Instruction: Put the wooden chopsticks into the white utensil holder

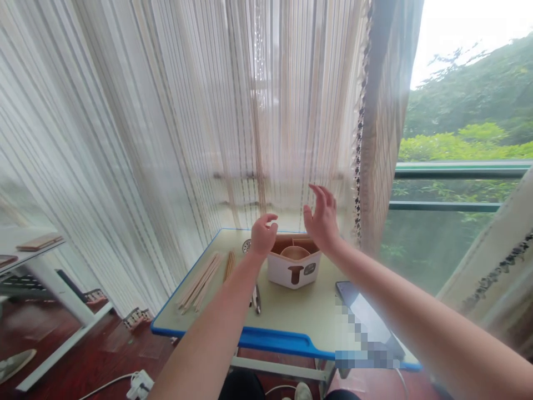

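Note:
My left hand (264, 235) hovers at the left rim of a white desk organizer box (293, 272). Its fingers are curved, with a gap between thumb and forefinger and nothing visible in it. Higher up, my right hand (322, 218) is raised over the box's back right corner, fingers spread and empty. Brown inside, the box has compartments and a dark T-shaped mark on its front. To the left lie pale wooden sticks (202, 282), a small bundle of thinner brown sticks (229, 265) and pens (257, 300), partly behind my left forearm. A round disc with holes (246, 245) shows beside my left wrist.
Everything stands on a small cream desk (291, 316) with a blue edge. A flat glossy device (366, 311) lies at its right, under my right forearm. Striped curtains (187, 139) hang close behind. Another table (33, 250) is at left; a power strip (140, 384) lies on the floor.

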`<action>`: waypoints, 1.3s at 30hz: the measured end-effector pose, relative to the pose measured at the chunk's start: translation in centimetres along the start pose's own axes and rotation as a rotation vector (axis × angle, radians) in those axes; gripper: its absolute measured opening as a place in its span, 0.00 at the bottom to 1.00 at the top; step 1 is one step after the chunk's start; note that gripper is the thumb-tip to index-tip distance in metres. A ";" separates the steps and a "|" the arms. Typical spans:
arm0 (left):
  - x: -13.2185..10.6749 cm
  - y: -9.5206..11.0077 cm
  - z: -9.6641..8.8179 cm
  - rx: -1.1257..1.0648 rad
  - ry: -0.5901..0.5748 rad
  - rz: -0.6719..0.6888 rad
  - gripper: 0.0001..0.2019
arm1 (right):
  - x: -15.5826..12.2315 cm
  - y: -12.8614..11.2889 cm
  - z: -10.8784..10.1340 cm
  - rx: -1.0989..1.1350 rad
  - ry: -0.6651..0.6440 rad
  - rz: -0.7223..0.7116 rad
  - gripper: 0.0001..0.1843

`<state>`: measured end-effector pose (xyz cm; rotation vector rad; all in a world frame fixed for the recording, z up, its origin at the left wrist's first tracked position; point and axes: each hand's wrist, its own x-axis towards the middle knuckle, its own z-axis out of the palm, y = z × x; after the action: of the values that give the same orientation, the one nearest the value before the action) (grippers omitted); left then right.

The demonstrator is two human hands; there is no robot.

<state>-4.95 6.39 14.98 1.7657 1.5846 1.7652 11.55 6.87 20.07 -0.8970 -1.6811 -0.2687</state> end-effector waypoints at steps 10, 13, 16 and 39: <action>-2.0 -6.5 -10.4 -0.048 0.373 -0.338 0.18 | -7.3 -9.3 6.2 0.391 -0.198 0.003 0.24; -4.5 -8.4 -12.2 0.015 0.366 -0.358 0.19 | -11.7 -11.4 8.0 0.395 -0.354 -0.058 0.19; -7.0 -9.8 -12.9 0.076 0.301 -0.352 0.19 | -15.9 -12.3 9.0 0.342 -0.504 -0.144 0.16; -13.5 -13.7 -12.4 0.292 -0.161 -0.232 0.20 | -21.2 -11.7 8.5 0.228 -0.699 -0.251 0.11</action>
<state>-18.36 -4.48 -0.04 1.7044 1.9634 1.3087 -1.53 -4.85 1.31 -0.6378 -2.4203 0.0895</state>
